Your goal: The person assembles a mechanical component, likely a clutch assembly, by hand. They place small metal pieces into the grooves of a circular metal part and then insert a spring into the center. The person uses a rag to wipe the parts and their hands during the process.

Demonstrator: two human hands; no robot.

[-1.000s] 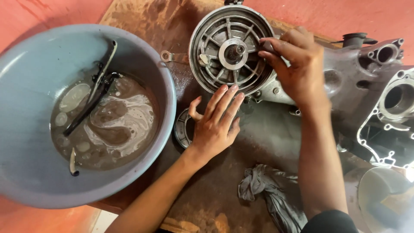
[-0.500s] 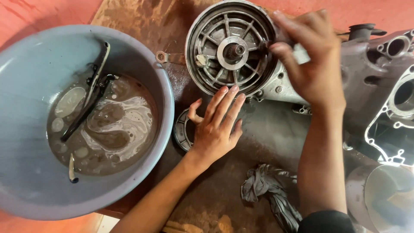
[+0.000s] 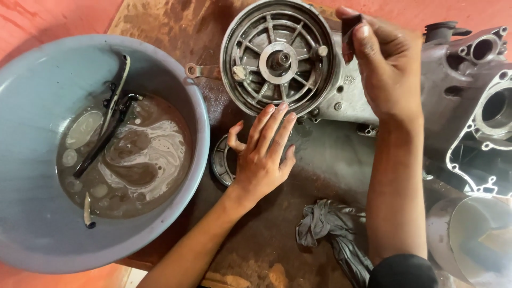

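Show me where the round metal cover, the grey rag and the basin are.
round metal cover (image 3: 278, 57): head view, on its central hub.
grey rag (image 3: 326, 226): head view, on its bunched upper folds.
basin (image 3: 32, 96): head view, on its bare inner wall.

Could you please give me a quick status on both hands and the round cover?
Left hand flat, fingertips at round cover rim. Right hand pinching a small dark piece at its edge. Rag lies clear.

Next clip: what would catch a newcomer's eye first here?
The round, spoked grey metal engine cover at top centre stands out, with the left hand spread flat just below its rim and the right hand raised at its right edge, pinching something small and dark. At left, a large blue-grey plastic basin holds murky brown liquid and dark metal parts.
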